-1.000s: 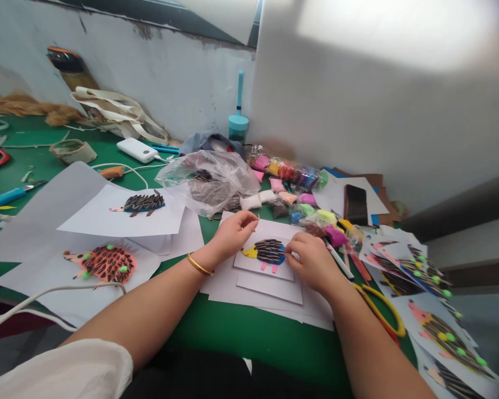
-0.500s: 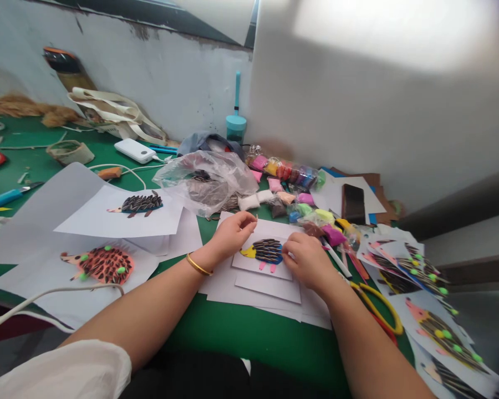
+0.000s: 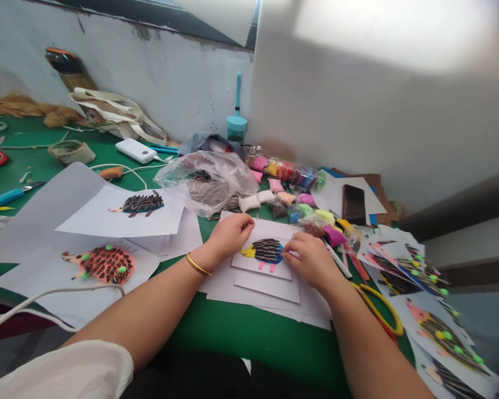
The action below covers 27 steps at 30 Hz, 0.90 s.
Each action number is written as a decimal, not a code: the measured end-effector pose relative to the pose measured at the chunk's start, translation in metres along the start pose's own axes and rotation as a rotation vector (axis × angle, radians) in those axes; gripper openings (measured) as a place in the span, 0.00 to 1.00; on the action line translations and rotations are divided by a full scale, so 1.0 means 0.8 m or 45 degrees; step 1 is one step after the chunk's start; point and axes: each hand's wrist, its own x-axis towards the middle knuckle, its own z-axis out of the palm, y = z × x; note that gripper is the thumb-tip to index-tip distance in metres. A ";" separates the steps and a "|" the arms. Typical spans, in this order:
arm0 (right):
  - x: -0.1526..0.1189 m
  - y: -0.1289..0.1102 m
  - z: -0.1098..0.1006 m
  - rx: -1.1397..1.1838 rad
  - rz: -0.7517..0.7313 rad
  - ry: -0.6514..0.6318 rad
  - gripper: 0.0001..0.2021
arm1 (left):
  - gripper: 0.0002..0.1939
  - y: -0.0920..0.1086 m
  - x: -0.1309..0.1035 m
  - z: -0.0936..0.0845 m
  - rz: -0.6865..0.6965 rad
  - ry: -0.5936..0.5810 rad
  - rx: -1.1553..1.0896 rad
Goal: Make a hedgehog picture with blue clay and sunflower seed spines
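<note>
A hedgehog picture (image 3: 267, 251) with a yellow head, blue body, pink feet and dark striped seeds lies on white paper in front of me. My left hand (image 3: 233, 231) is above the paper's upper left part, its fingertips pinched on something too small to make out. My right hand (image 3: 310, 257) is at the hedgehog's right end, thumb and forefinger close together by the blue edge. Whatever those fingers hold, if anything, is hidden. More white sheets (image 3: 266, 289) lie beneath the picture.
Seeds lie in a clear plastic bag (image 3: 210, 180) behind my hands. Colourful clay packets (image 3: 303, 213) and a phone (image 3: 353, 204) are behind at the right. Yellow-handled scissors (image 3: 380, 307) and finished hedgehog pictures (image 3: 444, 332) lie right; others (image 3: 103, 263) lie left.
The fingers of my right hand have shifted slightly at the hedgehog's right edge. My left hand has drawn back a little to the left.
</note>
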 end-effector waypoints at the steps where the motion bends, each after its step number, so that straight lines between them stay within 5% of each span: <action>1: -0.001 0.001 -0.002 0.028 0.008 0.014 0.04 | 0.10 -0.002 0.000 -0.007 -0.015 0.006 0.143; 7: -0.002 0.004 -0.005 0.143 0.103 0.157 0.08 | 0.09 -0.025 0.000 -0.048 -0.277 -0.033 0.772; 21: -0.004 0.000 -0.001 0.205 0.081 0.297 0.10 | 0.15 -0.028 -0.003 -0.042 -0.199 -0.052 0.917; 27: -0.005 -0.002 -0.003 0.199 0.078 0.284 0.10 | 0.14 -0.037 0.000 -0.060 -0.271 -0.019 0.867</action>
